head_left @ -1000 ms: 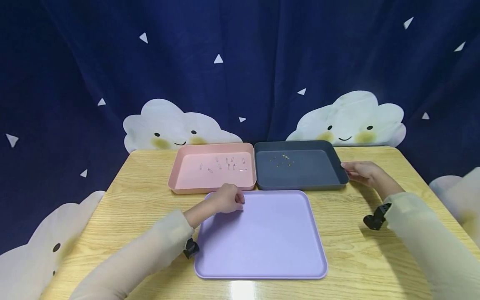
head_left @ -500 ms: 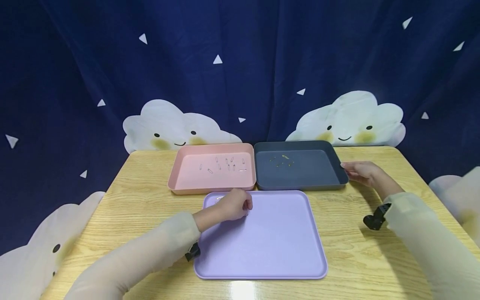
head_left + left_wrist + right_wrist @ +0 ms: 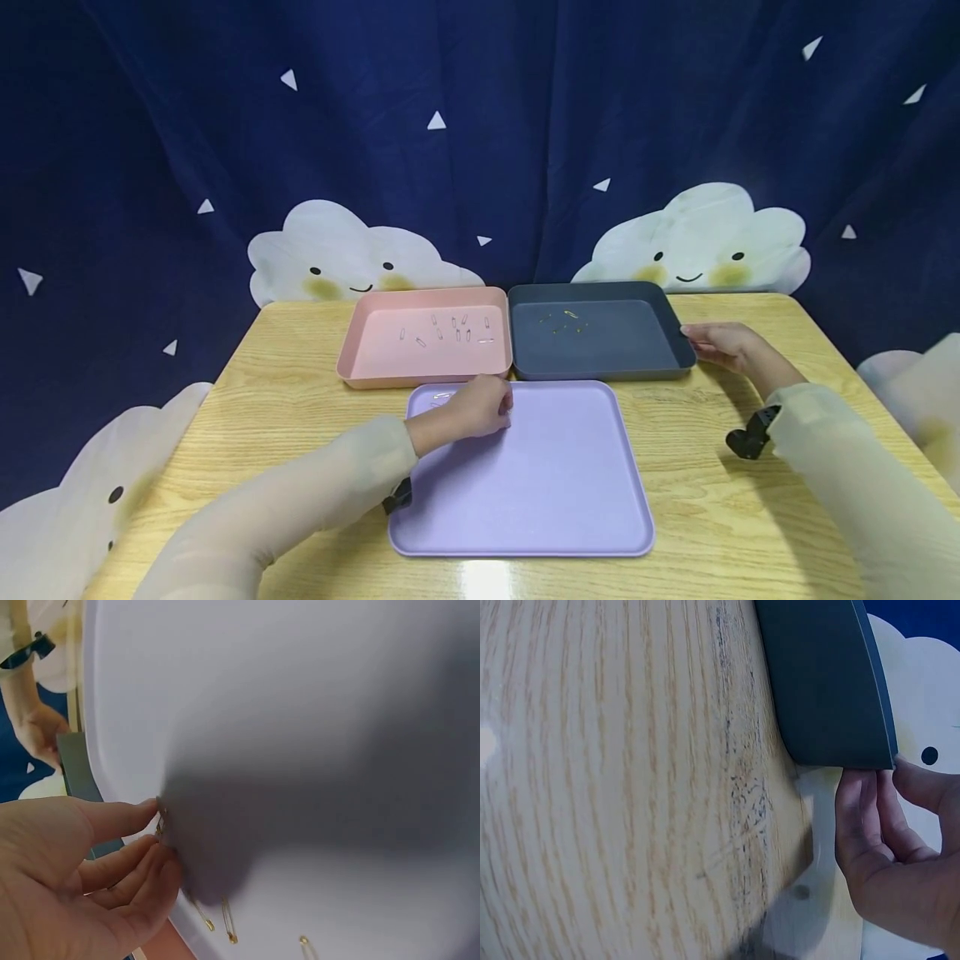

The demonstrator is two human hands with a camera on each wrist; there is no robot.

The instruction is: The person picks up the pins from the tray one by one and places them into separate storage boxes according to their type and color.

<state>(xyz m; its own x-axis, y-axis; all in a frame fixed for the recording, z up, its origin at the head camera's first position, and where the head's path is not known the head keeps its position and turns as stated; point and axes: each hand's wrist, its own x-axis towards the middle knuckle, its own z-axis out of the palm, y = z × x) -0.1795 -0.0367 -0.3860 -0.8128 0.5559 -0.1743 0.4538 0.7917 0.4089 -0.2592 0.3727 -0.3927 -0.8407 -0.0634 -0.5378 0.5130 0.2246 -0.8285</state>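
In the head view my left hand is over the upper left part of the lavender tray. Between its thumb and fingers it pinches a small safety pin, mostly covered by the fingertips in the left wrist view. Several more gold-looking safety pins lie on the lavender tray close by. My right hand holds the right side of the dark grey tray, its thumb at the rim and the fingers against the outer wall in the right wrist view.
A pink tray with several silver-looking safety pins stands left of the dark grey one, which bears several small gold pins. All three trays are on a wooden table. Behind hangs a navy curtain.
My left hand has moved right across the lavender tray's upper part, uncovering pins at its upper left corner. The right hand stays at the dark grey tray.
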